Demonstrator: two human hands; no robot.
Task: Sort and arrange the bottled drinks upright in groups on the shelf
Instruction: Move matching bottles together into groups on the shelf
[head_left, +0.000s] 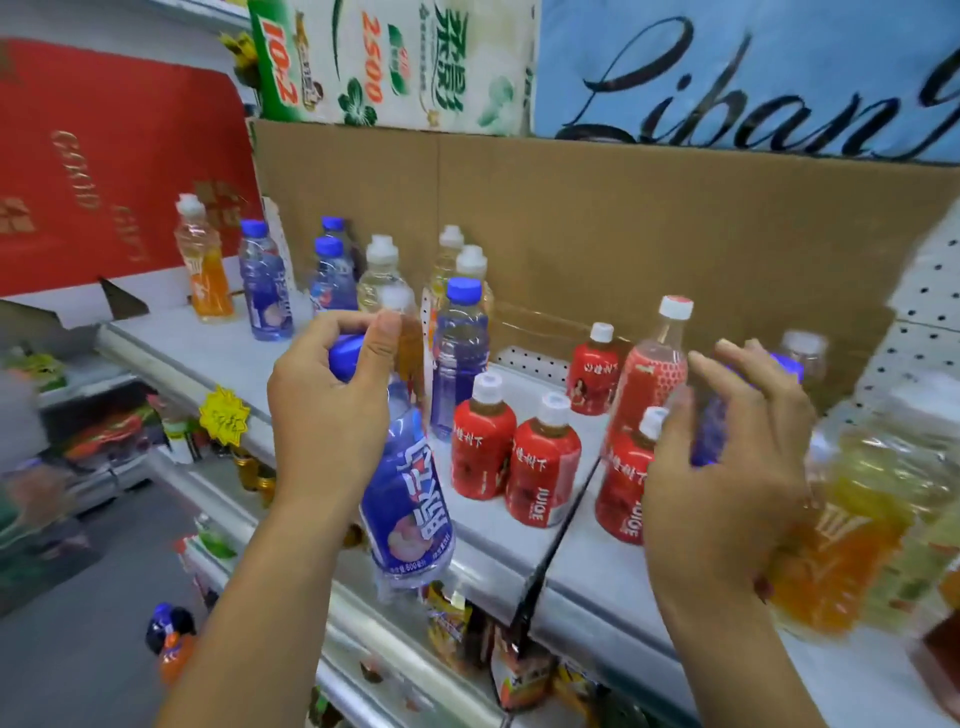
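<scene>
My left hand (332, 395) grips a blue-labelled bottle (408, 499) by its blue cap and holds it in the air in front of the shelf edge. My right hand (727, 457) is blurred, with fingers spread around another blue bottle (709, 431) on the shelf (524, 530); whether it grips the bottle is unclear. Several red juice bottles (543, 462) with white caps stand upright between my hands. More blue bottles (265, 280) and pale yellow bottles (382, 270) stand at the back left. An orange bottle (205, 265) stands at the far left.
A cardboard sheet (623, 223) lines the shelf back. A large orange and yellow bottle (852, 530) stands blurred at the right edge. Lower shelves (467, 644) hold packaged goods. A yellow price tag (224, 414) hangs from the shelf rail. Boxes sit above.
</scene>
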